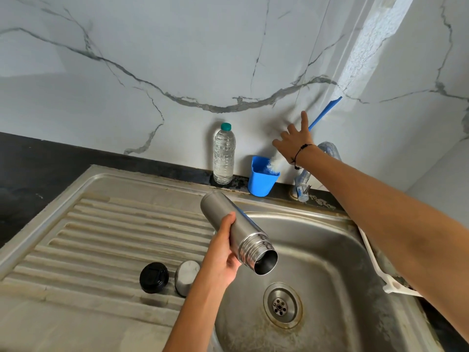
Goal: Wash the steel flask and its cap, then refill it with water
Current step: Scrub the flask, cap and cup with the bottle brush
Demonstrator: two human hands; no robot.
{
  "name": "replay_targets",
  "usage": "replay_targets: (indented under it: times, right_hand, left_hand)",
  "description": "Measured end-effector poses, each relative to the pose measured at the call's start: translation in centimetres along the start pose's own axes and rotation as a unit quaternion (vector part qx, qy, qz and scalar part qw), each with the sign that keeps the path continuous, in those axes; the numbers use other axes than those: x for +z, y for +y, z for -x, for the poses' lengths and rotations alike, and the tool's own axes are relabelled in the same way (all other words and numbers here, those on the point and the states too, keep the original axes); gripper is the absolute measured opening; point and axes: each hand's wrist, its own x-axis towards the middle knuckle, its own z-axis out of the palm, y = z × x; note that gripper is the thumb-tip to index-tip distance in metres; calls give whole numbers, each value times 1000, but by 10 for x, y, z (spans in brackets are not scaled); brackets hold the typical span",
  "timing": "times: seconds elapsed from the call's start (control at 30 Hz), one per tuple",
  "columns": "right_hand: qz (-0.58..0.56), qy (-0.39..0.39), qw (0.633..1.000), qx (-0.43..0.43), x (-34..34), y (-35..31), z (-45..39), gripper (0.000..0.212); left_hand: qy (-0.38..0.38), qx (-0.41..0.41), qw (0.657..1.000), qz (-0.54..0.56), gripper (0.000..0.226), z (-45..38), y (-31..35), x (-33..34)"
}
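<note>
Left hand [223, 252] grips uncapped steel flask [237, 231] over sink [327, 252]; right hand [294, 142], fingers spread, empty, at bottle brush [275, 163]; caps [186, 276] off, scrubbing and refill apparently remain.

silver flask [229, 219], blue cup [261, 182], black stopper [154, 277]

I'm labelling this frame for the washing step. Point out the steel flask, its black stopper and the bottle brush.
steel flask [232, 222]: head view, middle of body.
black stopper [154, 277]: head view, top face.
bottle brush [324, 113]: head view, blue handle.
</note>
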Motion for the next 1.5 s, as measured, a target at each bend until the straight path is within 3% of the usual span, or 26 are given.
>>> replay_targets:
  times: [0.17,0.3,0.37,0.43,0.5,0.6,0.8,0.93,1.07,1.3,1.5]
  right_hand:
    - [-102,28,994,-1,-10,-8,5,49]
    - [-277,45,959,-43,-34,-36,21,44]
    - [-402,41,908,-106,-45,-52,35,47]
    - [-530,-4,822,-210,-56,-67,53,56]
    - [-566,-42,760,-317,-65,-84,74,72]
    - [-550,-19,738,-392,-77,-111,92,84]
    - [-624,1,666,-409,-107,-149,102,82]
    - [-648,13,645,-405,-126,-160,109,77]
    - [-647,21,643,-409,-143,-172,114,69]
    - [-657,12,632,-412,-156,-201,120,62]
    - [-658,4,644,-391,-157,-219,119,59]
  left_hand:
    - [20,-2,1000,4,56,6,7,-2]
    - [38,15,999,24,56,15,25,-7]
    - [44,29,998,40,53,23,36,-10]
    - [56,51,995,59,51,28,47,-18]
    - [58,68,993,73,54,33,59,-26]
    - [67,91,988,104,53,40,73,-39]
    - [64,122,987,78,52,66,85,-63]
    - [53,114,992,10,71,82,92,-82]
    - [98,109,985,-96,90,98,93,-100]
    - [176,123,965,-148,90,113,93,-123]
    - [185,123,962,-157,89,118,93,-132]
